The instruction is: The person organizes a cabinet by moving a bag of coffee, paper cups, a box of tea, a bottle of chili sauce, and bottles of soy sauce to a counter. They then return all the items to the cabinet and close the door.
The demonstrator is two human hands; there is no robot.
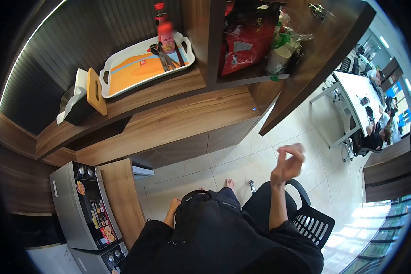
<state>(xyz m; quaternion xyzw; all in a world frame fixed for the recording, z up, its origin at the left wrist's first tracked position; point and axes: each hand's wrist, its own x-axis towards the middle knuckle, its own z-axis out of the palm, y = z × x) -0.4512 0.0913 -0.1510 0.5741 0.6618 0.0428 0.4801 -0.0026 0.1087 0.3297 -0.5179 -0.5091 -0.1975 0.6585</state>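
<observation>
Raised over the floor at the right of centre is my right hand (288, 163), slightly blurred, its fingers curled and the fingertips close to the thumb; whether something small is between them cannot be made out. My left hand (175, 204) hangs low beside the black bag or cloth (198, 228) at my front, its fingers mostly hidden. A black office chair (313, 223) stands just below my right hand. On the wooden shelf ahead, a white tray (104, 89) with an orange and blue base holds red-capped bottles (167, 39) and scissors (162, 57).
A tissue box (84, 98) stands left of the tray. Red packages (249, 41) fill the upper cabinet, whose door (319, 64) hangs open. Silver ovens (84, 205) are stacked at lower left. People sit around a white table (356, 100) at far right.
</observation>
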